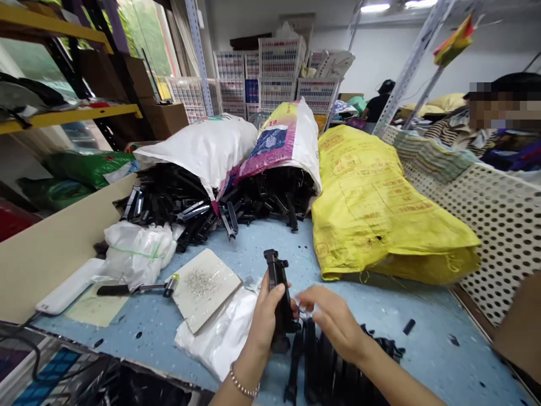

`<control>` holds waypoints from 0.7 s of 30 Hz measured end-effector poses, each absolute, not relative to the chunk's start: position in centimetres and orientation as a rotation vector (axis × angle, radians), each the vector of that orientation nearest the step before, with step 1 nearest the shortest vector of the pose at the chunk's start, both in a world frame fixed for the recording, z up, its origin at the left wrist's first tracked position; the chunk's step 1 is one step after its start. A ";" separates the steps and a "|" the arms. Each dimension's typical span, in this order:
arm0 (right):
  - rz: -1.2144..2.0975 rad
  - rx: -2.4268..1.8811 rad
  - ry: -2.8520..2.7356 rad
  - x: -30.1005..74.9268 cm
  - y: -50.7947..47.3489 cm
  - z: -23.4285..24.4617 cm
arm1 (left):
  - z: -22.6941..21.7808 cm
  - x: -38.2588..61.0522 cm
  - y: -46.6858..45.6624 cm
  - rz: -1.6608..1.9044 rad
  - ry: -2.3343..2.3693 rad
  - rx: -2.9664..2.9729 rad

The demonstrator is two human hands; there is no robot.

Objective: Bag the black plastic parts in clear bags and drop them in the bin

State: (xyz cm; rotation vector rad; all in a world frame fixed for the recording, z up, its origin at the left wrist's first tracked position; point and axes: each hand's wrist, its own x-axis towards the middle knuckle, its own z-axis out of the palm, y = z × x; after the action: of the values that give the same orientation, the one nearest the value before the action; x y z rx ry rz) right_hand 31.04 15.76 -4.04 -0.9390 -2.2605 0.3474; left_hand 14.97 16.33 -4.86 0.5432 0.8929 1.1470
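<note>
Head view: the left hand [267, 307] has its fingers wrapped around 1 black plastic part [279, 276], above the tabletop [376, 307] near its front edge. The right hand [338, 321], fingers loose and parted, is just beside it.

Backdrop: yellow-beamed rack [71, 117] left, white crates [278, 61] stacked at rear, perforated bin [486, 208] right.
Green sacks [84, 169] low by the rack; cardboard box [172, 121] near it; striped cloth [431, 152] over bin's rim; ceiling lights [375, 8] on; person [378, 107] in dark top at back.
</note>
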 end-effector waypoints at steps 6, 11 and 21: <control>-0.220 -0.922 -2.144 32.2 18.5 -4.2 | -3.1 16.2 11.2 0.982 0.764 0.648; -0.329 -0.872 -2.177 32.0 19.0 -4.6 | -3.6 16.8 10.8 0.955 0.835 0.653; -0.104 -0.867 -2.203 29.2 10.4 -6.3 | -3.3 15.0 11.6 1.203 1.051 0.602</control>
State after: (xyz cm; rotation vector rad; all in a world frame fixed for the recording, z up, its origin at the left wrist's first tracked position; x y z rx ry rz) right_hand 29.15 10.37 -6.25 -0.8674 -2.2028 -0.1038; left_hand 14.96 11.62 -3.34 0.6024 1.0511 1.2027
